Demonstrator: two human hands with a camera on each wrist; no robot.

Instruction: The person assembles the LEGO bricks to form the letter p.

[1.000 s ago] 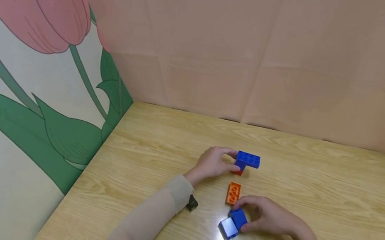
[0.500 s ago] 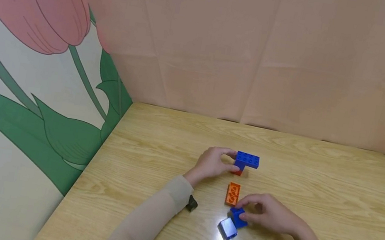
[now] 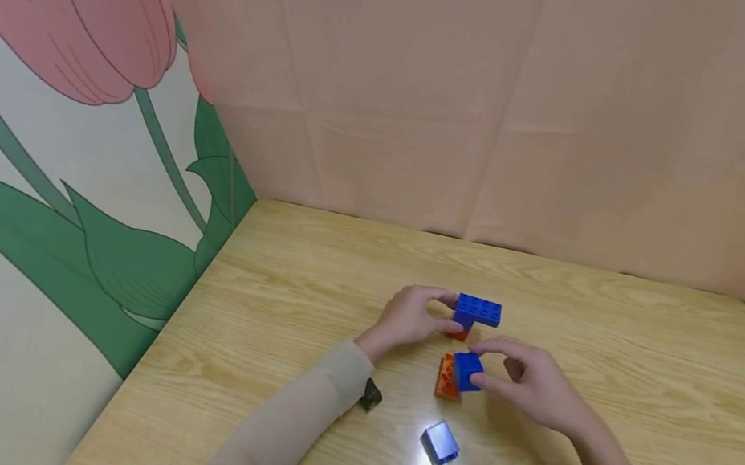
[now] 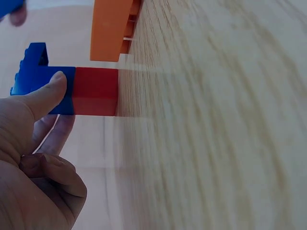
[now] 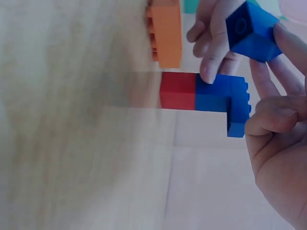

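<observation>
My left hand point(image 3: 406, 317) pinches a small stack of toy bricks between thumb and fingers. At its base is a red brick point(image 4: 96, 92) standing on the table, with a blue brick above it and a long blue studded brick point(image 3: 479, 310) on top, jutting out to the right. My right hand point(image 3: 535, 380) holds a small blue brick point(image 3: 467, 371) by thumb and fingertips, raised off the table. In the right wrist view this blue brick point(image 5: 253, 32) is tilted, its hollow underside partly showing. The orange brick point(image 3: 448, 377) lies studs down, partly hidden behind the held brick.
Another small blue brick point(image 3: 440, 443) lies on the wooden table point(image 3: 306, 279) nearer the front, beside a bright reflection. A pink backdrop point(image 3: 392, 106) rises behind the table, and a flower-printed panel point(image 3: 111, 264) borders its left side.
My right hand has lifted the small blue brick away from the other loose blue one and carried it toward the back, next to the orange brick. The left hand stays at the stack.
</observation>
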